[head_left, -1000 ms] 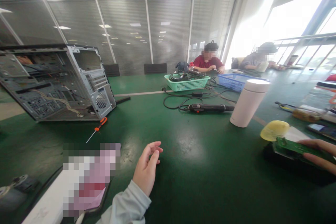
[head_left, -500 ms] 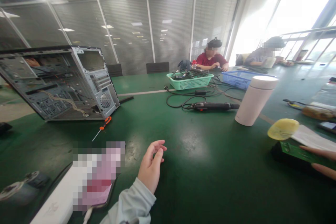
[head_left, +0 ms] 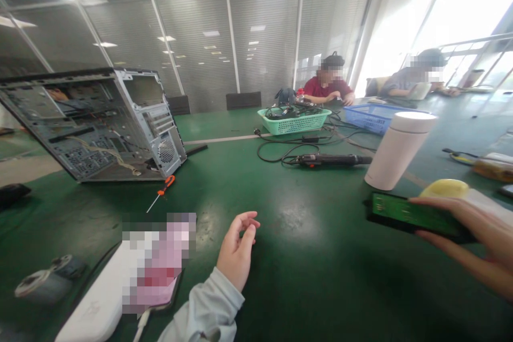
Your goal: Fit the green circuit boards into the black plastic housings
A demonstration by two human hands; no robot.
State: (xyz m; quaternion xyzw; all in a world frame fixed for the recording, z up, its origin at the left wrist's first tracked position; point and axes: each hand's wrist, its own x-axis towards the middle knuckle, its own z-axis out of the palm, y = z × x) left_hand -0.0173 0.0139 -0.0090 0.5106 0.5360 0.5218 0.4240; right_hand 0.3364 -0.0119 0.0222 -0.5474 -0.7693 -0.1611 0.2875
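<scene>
Head view: on the near side of the flask [head_left: 398,152], the board [head_left: 409,215] is pinched in the right hand [head_left: 491,240], long axis roughly sideways, free end on the side of the left hand [head_left: 237,250] — half-curled, holding nothing visible, well apart.

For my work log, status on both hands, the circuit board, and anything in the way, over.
Left hand empty, loosely curled. Right hand gripping black-cased green circuit board. Pink flask upright just beyond the board.
</scene>
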